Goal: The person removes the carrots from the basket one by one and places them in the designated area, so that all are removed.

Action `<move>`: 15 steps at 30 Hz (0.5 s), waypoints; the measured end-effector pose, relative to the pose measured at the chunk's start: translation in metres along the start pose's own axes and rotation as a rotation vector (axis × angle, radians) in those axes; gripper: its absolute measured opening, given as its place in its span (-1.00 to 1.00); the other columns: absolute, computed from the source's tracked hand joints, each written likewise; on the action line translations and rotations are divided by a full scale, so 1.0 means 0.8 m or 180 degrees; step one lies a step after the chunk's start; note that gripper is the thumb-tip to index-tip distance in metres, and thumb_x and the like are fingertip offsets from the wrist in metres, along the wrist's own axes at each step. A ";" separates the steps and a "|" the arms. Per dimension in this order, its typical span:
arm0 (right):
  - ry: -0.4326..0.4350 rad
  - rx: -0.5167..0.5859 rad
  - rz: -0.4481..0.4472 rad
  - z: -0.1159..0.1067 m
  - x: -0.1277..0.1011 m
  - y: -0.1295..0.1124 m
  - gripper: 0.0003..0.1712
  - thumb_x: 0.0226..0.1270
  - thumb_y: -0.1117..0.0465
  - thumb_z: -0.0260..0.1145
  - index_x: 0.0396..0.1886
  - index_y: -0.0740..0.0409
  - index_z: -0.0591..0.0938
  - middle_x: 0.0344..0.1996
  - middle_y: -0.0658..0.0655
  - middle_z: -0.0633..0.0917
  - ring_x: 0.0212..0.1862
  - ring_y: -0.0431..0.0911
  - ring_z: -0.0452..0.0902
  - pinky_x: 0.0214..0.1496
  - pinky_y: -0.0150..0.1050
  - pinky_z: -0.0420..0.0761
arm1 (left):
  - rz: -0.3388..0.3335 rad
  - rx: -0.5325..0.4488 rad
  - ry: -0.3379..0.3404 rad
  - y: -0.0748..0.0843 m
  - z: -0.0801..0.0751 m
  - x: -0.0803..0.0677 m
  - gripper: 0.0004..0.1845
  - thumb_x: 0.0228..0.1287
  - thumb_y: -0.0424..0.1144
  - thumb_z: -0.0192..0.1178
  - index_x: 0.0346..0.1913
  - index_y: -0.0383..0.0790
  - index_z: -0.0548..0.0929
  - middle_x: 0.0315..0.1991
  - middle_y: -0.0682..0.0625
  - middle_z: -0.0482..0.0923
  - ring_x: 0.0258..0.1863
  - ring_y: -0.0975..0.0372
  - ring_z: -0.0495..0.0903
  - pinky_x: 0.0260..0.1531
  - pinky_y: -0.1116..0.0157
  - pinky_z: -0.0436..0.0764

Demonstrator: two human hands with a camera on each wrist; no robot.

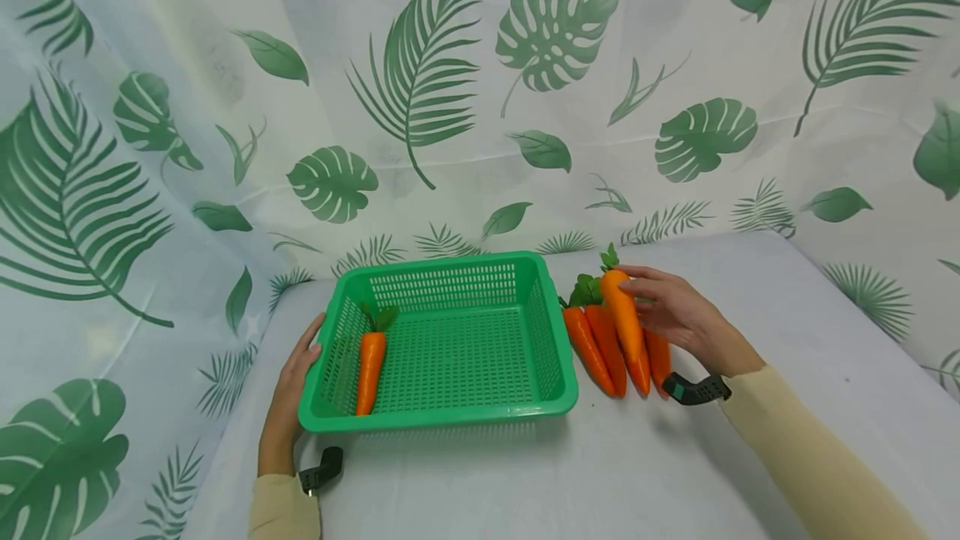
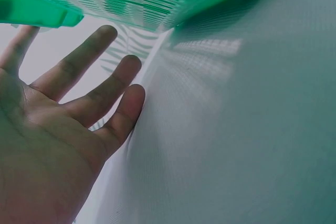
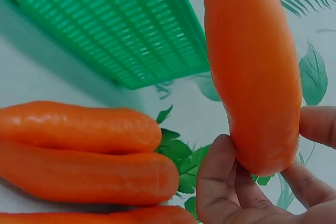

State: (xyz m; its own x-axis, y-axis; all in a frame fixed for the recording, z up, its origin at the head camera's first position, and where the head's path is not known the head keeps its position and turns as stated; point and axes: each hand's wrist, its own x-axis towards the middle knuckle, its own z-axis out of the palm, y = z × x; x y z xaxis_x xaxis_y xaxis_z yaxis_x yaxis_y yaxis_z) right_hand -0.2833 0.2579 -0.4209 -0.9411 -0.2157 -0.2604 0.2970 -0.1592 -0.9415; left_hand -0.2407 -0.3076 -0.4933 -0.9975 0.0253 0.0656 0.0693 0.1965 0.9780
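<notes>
My right hand (image 1: 675, 307) pinches a carrot (image 1: 624, 311) near its leafy top, thumb on one side and fingers on the other. In the right wrist view that carrot (image 3: 254, 72) is raised above several other carrots (image 3: 84, 174) lying side by side with green leaves. A green plastic basket (image 1: 450, 422) with slotted walls stands to the left of them. Inside it, against the left wall, lies one carrot (image 1: 371, 373). My left hand (image 1: 291, 390) rests at the basket's left rim; its fingers (image 2: 79, 61) are stretched out and spread beside the basket wall.
A white cloth covers the table (image 1: 487, 490). Behind and at both sides hangs a white curtain (image 1: 465, 157) printed with green leaves. Each wrist wears a black strap (image 1: 697, 390) with a small camera.
</notes>
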 end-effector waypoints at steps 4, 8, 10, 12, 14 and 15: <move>-0.0019 0.0115 -0.0021 -0.004 -0.001 0.001 -0.34 0.68 0.17 0.27 0.63 0.17 0.31 0.12 -0.06 0.63 0.12 -0.05 0.56 0.13 -0.21 0.66 | -0.0033 0.0006 -0.0003 0.001 0.000 0.001 -0.37 0.80 0.11 -0.24 0.77 0.13 0.08 0.71 0.03 0.02 0.40 0.12 0.24 0.12 0.44 0.45; 0.0009 0.0070 -0.0001 -0.008 -0.003 -0.001 -0.36 0.69 0.14 0.27 0.62 0.13 0.33 0.14 -0.05 0.61 0.16 -0.01 0.51 0.14 -0.21 0.66 | -0.0027 0.0027 0.0007 0.002 0.000 0.000 -0.37 0.80 0.11 -0.24 0.77 0.12 0.07 0.71 0.03 0.01 0.41 0.13 0.22 0.12 0.44 0.44; 0.0043 0.0034 0.0012 -0.010 -0.004 -0.001 -0.39 0.69 0.12 0.26 0.60 0.09 0.36 0.17 -0.05 0.58 0.20 0.02 0.46 0.14 -0.22 0.65 | -0.0013 0.0042 0.0016 0.002 0.001 0.000 -0.38 0.81 0.10 -0.24 0.77 0.13 0.08 0.71 0.03 0.02 0.42 0.13 0.22 0.12 0.45 0.44; 0.0089 0.0058 0.0041 -0.014 -0.005 -0.001 -0.43 0.69 0.11 0.27 0.56 0.04 0.39 0.19 -0.04 0.55 0.24 0.03 0.40 0.13 -0.23 0.66 | -0.0001 0.0053 0.0018 0.002 0.001 0.000 -0.38 0.81 0.10 -0.24 0.77 0.13 0.08 0.71 0.02 0.02 0.41 0.13 0.24 0.11 0.46 0.45; 0.0125 0.0102 0.0072 -0.016 -0.006 -0.001 -0.43 0.68 0.10 0.28 0.56 0.03 0.40 0.22 -0.03 0.51 0.28 0.04 0.35 0.13 -0.23 0.66 | 0.0013 0.0064 0.0014 0.001 0.001 0.000 -0.38 0.81 0.10 -0.25 0.77 0.13 0.08 0.71 0.02 0.03 0.40 0.14 0.24 0.11 0.46 0.45; 0.0147 0.0128 0.0090 -0.018 -0.007 0.000 -0.40 0.68 0.10 0.29 0.58 0.03 0.38 0.24 -0.02 0.50 0.30 0.05 0.32 0.12 -0.24 0.66 | 0.0016 0.0069 0.0011 0.001 0.001 0.000 -0.38 0.81 0.10 -0.25 0.77 0.13 0.08 0.71 0.02 0.03 0.40 0.14 0.24 0.11 0.46 0.45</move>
State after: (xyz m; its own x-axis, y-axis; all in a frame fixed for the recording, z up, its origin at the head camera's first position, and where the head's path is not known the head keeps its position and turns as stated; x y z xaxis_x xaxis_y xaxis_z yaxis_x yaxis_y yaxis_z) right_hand -0.2806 0.2726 -0.4222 -0.9384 -0.1762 -0.2972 0.3290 -0.1923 -0.9246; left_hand -0.2402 -0.3064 -0.4926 -0.9972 0.0230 0.0711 0.0744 0.2175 0.9732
